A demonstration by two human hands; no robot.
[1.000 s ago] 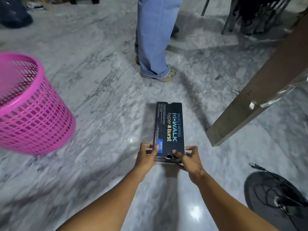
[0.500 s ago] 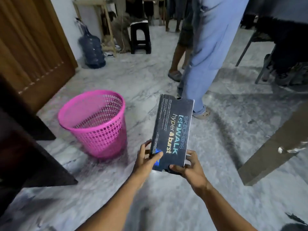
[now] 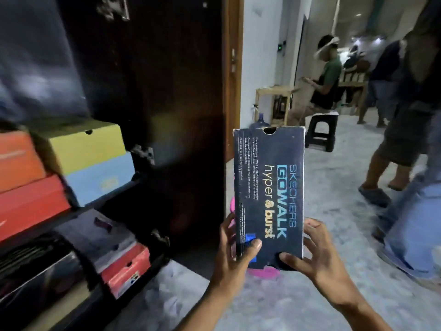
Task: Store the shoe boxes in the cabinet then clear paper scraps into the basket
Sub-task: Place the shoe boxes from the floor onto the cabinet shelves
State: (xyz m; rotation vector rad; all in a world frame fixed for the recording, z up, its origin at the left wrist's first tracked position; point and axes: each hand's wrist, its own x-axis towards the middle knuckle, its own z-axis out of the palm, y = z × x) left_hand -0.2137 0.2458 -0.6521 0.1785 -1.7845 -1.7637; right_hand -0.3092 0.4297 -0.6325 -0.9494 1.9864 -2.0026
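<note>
We have lifted the dark shoe box (image 3: 269, 194) off the floor; both hands, left hand (image 3: 235, 249) and right hand (image 3: 310, 254), grip its lower end, and the cabinet (image 3: 71, 187) now fills the frame's left, ready for storing.

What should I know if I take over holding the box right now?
Left hand: grips the black shoe box at its near left edge, thumb on the lid.
Right hand: grips the near right corner, thumb on the lid.
The box is in the air, right of the open cabinet. The yellow box, the red box and others sit on its shelves.
The pink basket peeks out below the held box.
Done: several boxes shelved.
Left: shelve this box, then put paper scraps in the basket.
</note>
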